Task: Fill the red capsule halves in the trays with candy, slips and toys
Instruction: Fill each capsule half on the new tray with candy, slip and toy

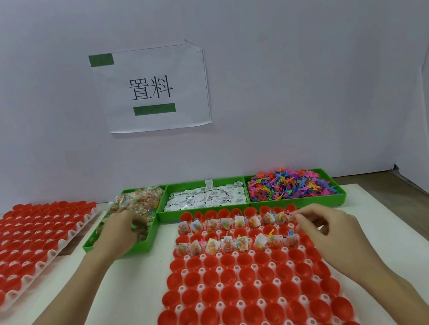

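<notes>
With the left hand (123, 233) curled into the candy bin (122, 228) by the desk's far edge and the right hand (330, 231) pinching something small over the near tray (245, 285), filled cups might tip if brushed.

left hand (122, 231) in candy bin (122, 228) | right hand (330, 231) over capsule tray (247, 298)

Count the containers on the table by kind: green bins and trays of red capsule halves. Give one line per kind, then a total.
Green bins: 3 (candy bin, slip bin, toy bin)
Trays of red capsule halves: 2 (left tray, centre tray)
Total: 5
</notes>
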The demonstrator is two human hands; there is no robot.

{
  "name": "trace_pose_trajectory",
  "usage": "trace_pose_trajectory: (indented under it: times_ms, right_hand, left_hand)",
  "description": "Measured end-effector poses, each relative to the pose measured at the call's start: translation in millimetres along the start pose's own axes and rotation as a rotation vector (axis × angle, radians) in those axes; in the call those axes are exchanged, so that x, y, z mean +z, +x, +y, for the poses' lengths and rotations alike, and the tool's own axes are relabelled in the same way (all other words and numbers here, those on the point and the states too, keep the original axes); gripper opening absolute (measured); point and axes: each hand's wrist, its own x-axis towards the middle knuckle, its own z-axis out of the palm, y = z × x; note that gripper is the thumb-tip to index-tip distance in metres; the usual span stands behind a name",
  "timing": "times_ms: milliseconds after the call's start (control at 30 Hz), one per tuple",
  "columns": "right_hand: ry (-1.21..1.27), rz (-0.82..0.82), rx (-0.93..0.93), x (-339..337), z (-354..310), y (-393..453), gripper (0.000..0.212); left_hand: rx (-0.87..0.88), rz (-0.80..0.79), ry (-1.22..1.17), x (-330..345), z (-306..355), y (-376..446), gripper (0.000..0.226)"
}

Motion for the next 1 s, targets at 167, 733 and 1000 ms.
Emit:
trace_pose_trajectory:
  times_ms: [167,733,1000]
  right_hand:
    - [-0.001,-0.007,-0.019,4.4,-0.9,-1.9,0.011]
    - [-0.014,-0.037,-0.079,8.1,-1.3,-5.2,0.022]
    - [-0.024,-0.063,-0.074,12.5,-3.4,-8.5,0.022]
  left_hand:
    - [0.017,0.135,0.013,-3.3,7.7,-3.0,0.025]
    - [0.059,0.513,-0.15,-20.3,34.6,-29.6,0.006]
    - [0.165,0.286,-0.918,-9.4,120.9,-97.6,0.007]
